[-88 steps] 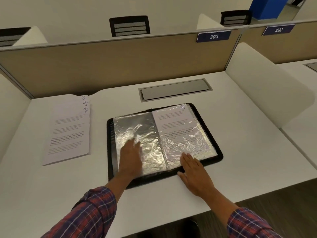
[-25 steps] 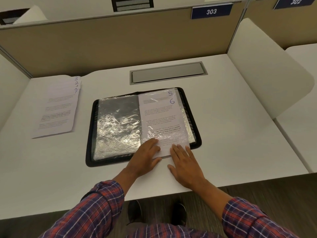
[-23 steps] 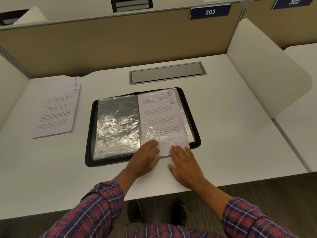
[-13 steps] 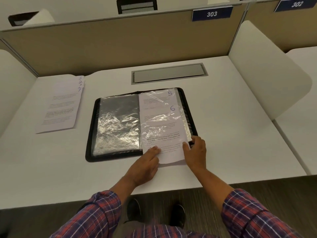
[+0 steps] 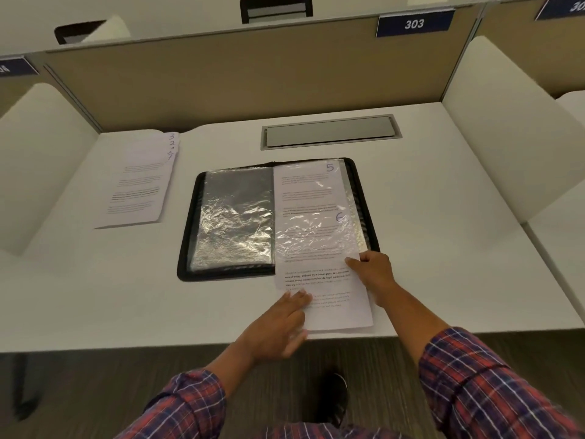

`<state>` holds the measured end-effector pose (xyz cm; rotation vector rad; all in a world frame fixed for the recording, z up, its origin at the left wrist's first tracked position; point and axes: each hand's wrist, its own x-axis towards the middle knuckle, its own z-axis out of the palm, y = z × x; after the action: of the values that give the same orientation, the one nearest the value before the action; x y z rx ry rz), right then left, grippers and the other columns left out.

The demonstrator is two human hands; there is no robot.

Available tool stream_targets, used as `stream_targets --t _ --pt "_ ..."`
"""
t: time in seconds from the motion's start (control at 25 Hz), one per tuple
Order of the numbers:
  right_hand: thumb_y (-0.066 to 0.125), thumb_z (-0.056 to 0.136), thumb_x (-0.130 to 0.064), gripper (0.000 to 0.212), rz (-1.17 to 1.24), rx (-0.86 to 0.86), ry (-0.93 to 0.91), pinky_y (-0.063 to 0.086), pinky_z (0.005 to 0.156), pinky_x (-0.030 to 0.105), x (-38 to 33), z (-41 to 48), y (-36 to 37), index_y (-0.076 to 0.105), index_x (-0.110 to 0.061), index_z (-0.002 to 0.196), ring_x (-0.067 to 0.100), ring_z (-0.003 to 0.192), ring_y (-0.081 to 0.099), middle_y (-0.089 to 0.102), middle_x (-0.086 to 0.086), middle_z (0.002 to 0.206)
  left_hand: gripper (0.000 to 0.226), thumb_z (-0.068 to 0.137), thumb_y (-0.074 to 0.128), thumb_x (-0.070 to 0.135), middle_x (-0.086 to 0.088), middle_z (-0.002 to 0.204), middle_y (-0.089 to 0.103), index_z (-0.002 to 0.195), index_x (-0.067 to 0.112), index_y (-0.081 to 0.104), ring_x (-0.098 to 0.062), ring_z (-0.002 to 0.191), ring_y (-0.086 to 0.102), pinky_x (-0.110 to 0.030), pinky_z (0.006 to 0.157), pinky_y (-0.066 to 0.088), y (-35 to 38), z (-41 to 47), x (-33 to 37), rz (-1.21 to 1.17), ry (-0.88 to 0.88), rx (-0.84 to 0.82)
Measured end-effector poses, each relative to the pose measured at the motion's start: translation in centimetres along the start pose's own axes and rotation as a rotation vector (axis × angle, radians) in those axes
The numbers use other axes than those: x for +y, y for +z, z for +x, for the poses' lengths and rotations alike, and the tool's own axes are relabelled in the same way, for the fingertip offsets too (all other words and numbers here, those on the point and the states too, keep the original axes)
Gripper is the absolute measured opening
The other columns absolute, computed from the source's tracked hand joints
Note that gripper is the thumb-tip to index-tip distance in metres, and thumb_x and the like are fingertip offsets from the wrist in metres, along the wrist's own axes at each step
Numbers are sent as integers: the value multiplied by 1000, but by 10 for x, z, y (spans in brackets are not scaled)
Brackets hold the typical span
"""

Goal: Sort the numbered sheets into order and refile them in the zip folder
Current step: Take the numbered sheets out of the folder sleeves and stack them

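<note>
Reading this as sheet 6 (image 5: 335, 308) half out of its sleeve (image 5: 316, 236). Left hand (image 5: 278, 324) is nearest, fingers flat on the sheet's near-left edge. The sheet's long axis runs straight toward me, so the pull goes that way. Right hand (image 5: 372, 269) is curled at the sleeve's near-right corner; I can't tell if it's pinching paper or plastic. Folder (image 5: 186, 242) lies open beyond, loose stack (image 5: 139, 182) far left.

The clear plastic pockets (image 5: 234, 223) shine glossy and crinkled in the zip folder (image 5: 186, 248), whose black rim looks like matt cloth. At lower centre, the sheet (image 5: 338, 312) is matt white paper; the desk (image 5: 443, 248) is smooth and matt; my shirt sleeve (image 5: 474, 375) is checked cloth.
</note>
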<state>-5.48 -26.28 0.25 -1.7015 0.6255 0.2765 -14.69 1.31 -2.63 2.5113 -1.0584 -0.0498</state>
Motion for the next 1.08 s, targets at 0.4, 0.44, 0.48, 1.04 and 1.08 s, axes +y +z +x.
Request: stream_targets --t 0.4,0.44,0.48,1.04,1.08 --pt "71 99 -14 14 133 -19 128 64 74 42 24 -50 0 72 -14 113 29 94 76 77 9 106 46 100 67 21 -2 138 62 145 16 56 -18 123 61 -38 105 53 -47 20 10 -1021 -1192 597" --pt "71 99 -13 14 158 -21 156 65 78 48 29 -57 0 72 -14 113 30 94 76 78 10 105 46 99 70 19 -3 133 64 143 15 57 -20 117 64 -40 99 58 -51 22 11 -1149 -1246 599" --pt "71 99 -13 14 171 -24 169 64 82 52 34 -63 0 72 -13 112 31 94 77 78 11 104 43 97 72 17 -5 127 67 138 14 58 -21 110 67 -40 90 61 -53 23 12 -1243 -1288 591" --pt "66 93 -3 3 248 -9 143 61 78 46 40 -134 14 67 -4 96 39 93 74 77 19 100 10 94 67 6 -11 103 75 104 9 69 -30 97 72 -49 90 61 -72 -37 45 -1288 -1319 464" --pt "65 92 -4 2 254 -6 131 61 79 47 40 -139 16 66 -5 93 41 93 74 77 19 99 10 94 67 6 -10 103 75 104 9 69 -30 97 72 -50 91 61 -72 -43 46 -1290 -1304 468"
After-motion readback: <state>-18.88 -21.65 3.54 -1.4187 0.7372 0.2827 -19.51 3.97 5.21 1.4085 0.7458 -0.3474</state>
